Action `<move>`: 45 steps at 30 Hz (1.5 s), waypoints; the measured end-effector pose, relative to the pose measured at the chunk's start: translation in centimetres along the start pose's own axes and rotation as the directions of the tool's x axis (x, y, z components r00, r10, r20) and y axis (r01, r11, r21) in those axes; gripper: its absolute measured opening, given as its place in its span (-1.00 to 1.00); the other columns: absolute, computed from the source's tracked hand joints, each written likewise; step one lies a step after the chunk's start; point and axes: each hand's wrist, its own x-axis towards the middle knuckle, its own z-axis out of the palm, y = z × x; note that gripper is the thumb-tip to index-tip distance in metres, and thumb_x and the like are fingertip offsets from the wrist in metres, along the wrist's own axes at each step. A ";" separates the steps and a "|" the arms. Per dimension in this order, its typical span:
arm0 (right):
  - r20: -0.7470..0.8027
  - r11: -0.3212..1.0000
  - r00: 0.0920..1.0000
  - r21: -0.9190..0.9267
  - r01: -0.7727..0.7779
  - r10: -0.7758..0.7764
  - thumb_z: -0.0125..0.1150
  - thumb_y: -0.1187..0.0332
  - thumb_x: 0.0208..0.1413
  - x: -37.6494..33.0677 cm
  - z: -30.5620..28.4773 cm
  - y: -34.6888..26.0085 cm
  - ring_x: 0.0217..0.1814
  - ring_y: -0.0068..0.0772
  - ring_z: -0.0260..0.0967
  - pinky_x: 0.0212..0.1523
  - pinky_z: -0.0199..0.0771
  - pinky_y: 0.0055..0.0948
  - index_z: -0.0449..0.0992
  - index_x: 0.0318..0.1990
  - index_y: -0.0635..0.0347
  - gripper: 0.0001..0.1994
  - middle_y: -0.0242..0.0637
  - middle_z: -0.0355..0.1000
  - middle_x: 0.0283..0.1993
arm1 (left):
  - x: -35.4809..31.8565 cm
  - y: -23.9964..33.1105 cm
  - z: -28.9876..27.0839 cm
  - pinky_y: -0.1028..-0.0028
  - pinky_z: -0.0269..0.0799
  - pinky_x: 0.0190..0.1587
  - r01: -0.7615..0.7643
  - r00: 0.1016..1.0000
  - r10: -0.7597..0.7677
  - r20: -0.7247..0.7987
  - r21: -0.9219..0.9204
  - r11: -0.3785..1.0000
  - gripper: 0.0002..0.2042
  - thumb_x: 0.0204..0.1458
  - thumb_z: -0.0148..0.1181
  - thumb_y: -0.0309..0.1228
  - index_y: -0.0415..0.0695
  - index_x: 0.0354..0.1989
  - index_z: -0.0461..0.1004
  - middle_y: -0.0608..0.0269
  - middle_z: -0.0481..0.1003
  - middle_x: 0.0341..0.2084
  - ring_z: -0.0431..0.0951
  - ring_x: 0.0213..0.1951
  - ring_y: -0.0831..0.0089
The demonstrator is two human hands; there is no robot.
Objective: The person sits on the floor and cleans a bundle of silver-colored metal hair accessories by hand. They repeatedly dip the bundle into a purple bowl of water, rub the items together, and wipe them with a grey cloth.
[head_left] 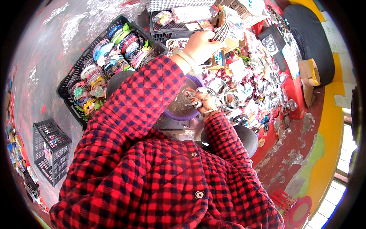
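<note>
My left hand [200,49] reaches forward across the purple basin, its fingers closed on the edge of a fanned stack of thin brownish cards [222,31]. Below it, my right hand [206,102] is closed round a small bunch of silvery, plastic-wrapped pieces [195,100]; their exact kind I cannot make out. That bunch hangs over the right side of the purple basin [182,116], which stands between my knees. Just right of my right hand begins a heap of bagged trinkets and bangles [231,98].
A black crate [63,91] full of headbands and hair ties stands at left. Another black crate [53,150] sits lower left. Ahead are stacked baskets [162,28] with packets, and an open cardboard box [230,45]. A black cushion-like object [310,42] lies far right.
</note>
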 end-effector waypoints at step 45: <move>0.057 0.994 0.997 -0.101 -0.051 0.057 0.10 0.60 -0.08 1.4 -0.6 -0.1 -0.11 -0.34 0.35 -0.04 0.33 -0.35 0.26 0.00 0.19 -0.58 -0.28 0.36 -0.14 | 0.1 0.3 1.4 0.63 0.19 -0.65 0.039 0.999 -0.039 0.005 0.042 0.998 -0.81 -0.04 0.18 -0.35 -0.24 -0.51 0.42 0.39 0.37 -0.71 0.30 -0.69 0.70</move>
